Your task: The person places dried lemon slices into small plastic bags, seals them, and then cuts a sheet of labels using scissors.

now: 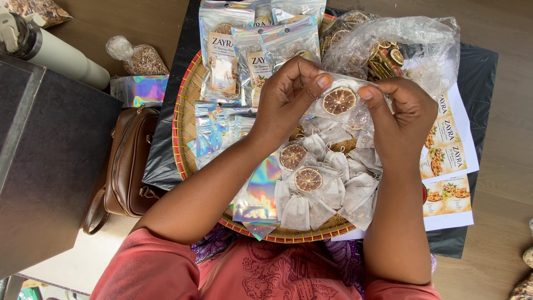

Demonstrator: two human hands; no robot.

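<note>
While both hands (344,103) pinch sachet (340,101) (clear), holographic pouches (244,50) behind

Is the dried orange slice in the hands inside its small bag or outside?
Inside: the round dried orange slice shows through the small clear bag pinched by left hand and right hand.

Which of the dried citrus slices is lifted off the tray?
The dried citrus slice in the small clear bag, pinched between both hands; the other two slices lie on the woven tray.
</note>
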